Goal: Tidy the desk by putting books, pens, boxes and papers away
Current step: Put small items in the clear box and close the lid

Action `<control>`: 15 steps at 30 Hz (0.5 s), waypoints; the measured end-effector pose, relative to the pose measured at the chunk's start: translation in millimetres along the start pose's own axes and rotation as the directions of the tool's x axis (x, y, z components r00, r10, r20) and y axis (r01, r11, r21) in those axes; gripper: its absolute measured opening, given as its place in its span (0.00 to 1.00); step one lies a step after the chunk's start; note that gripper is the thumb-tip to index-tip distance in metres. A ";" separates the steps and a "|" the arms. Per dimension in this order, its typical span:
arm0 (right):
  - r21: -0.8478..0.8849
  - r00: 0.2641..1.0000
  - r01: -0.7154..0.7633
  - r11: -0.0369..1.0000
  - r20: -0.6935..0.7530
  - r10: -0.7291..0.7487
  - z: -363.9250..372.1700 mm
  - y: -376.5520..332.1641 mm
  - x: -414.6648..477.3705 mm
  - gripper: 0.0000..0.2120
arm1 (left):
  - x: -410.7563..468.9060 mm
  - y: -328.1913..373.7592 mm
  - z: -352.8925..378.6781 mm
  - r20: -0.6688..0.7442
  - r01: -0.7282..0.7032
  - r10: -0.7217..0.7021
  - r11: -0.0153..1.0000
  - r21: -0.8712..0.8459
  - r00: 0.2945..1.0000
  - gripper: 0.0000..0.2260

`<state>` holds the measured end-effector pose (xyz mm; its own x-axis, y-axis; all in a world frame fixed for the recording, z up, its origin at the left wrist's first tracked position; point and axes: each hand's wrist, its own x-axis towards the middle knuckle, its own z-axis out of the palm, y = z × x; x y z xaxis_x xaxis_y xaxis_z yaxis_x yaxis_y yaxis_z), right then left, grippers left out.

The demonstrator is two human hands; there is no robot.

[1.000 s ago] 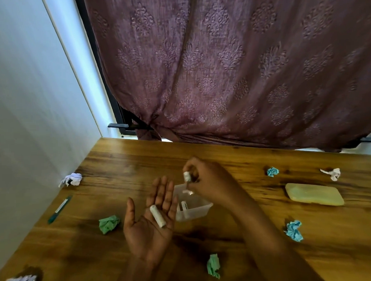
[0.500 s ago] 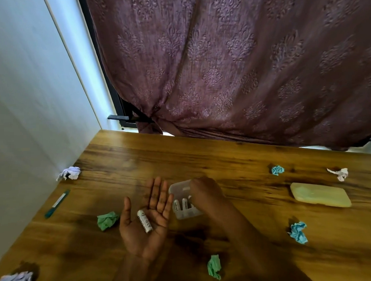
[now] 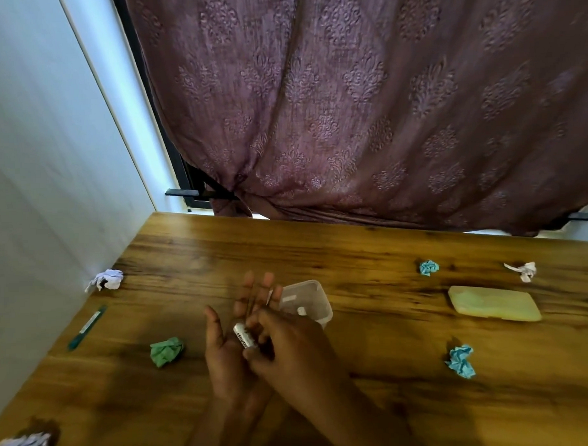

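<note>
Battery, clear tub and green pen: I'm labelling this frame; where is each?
battery (image 3: 244,336), head view, on its printed label.
clear tub (image 3: 313,299), head view, on its bare floor.
green pen (image 3: 87,326), head view, mid-barrel.

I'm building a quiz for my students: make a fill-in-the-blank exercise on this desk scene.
The right hand pinches the ____ lying on the left hand.
The crumpled paper between pen and hands is ____.
A purple ____ hangs behind the desk.
Missing: battery; green; curtain.
</note>
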<state>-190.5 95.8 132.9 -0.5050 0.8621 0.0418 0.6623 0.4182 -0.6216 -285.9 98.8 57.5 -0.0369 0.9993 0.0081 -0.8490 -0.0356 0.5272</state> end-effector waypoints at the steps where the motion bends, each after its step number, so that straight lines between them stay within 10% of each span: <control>1: 0.000 1.000 -0.013 1.000 -0.013 0.013 -6.3 2.0 -0.2 0.13 | -1.8 3.0 -4.4 -0.009 -0.033 0.034 0.994 0.102 0.999 0.35; 6: -0.028 0.972 -0.228 0.973 -0.062 0.226 -40.5 37.6 13.5 0.17 | 4.6 -4.0 -32.1 0.070 -0.165 0.196 0.527 0.834 0.978 0.36; 9: -0.188 0.950 -0.310 0.932 -0.031 0.310 -41.9 59.0 29.5 0.17 | 10.8 -12.0 -50.5 0.026 -0.013 -0.016 0.545 0.838 1.000 0.45; 15: -0.445 0.946 -0.283 0.849 0.018 0.325 -8.0 66.6 56.5 0.13 | 18.7 -21.1 -57.7 -0.018 -0.002 0.042 0.428 0.904 0.999 0.34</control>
<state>-170.5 174.6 100.1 -0.2725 0.9458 -0.1768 0.9521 0.2385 -0.1916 -299.1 117.5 -2.5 -0.0820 0.9965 0.0152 0.1129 -0.0059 0.9936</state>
